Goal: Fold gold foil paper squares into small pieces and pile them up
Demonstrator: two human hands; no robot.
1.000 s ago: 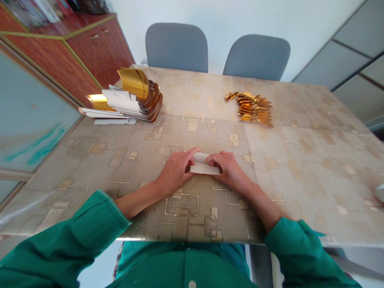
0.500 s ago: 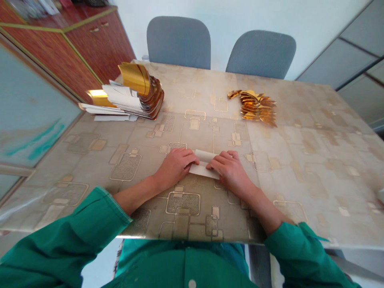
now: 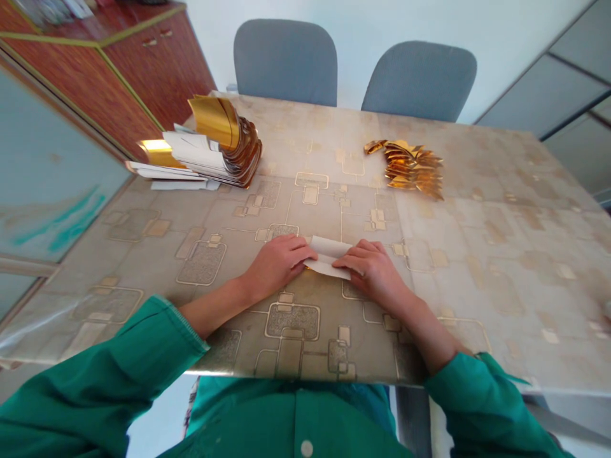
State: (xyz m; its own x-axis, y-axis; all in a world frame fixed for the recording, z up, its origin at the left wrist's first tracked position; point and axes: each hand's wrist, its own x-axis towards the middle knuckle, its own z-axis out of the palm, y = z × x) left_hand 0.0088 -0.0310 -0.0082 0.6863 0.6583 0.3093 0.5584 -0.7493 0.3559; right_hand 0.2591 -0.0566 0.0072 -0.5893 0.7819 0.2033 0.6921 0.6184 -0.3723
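Note:
A small sheet of paper (image 3: 329, 247), white on the side facing up, lies on the table in front of me with a crease along its length. A sliver of gold shows under its near edge. My left hand (image 3: 281, 264) grips the paper's left end between thumb and fingers. At the right end, my right hand (image 3: 368, 267) closes on the sheet, its thumb near the crease. Parts of the paper are hidden beneath the fingers of both hands.
Gold-and-white paper sheets (image 3: 200, 156) stand in a bent stack at the table's far left. Folded gold paper pieces (image 3: 413, 168) lie bunched at the far right. Two grey chairs (image 3: 286, 63) stand behind the patterned tablecloth (image 3: 296, 210). A wooden cabinet (image 3: 157, 76) is at back left.
The paper's near edge has lifted a little and rolled away from me, and gold now shows below it. Both hands keep their hold, with only slight finger movement.

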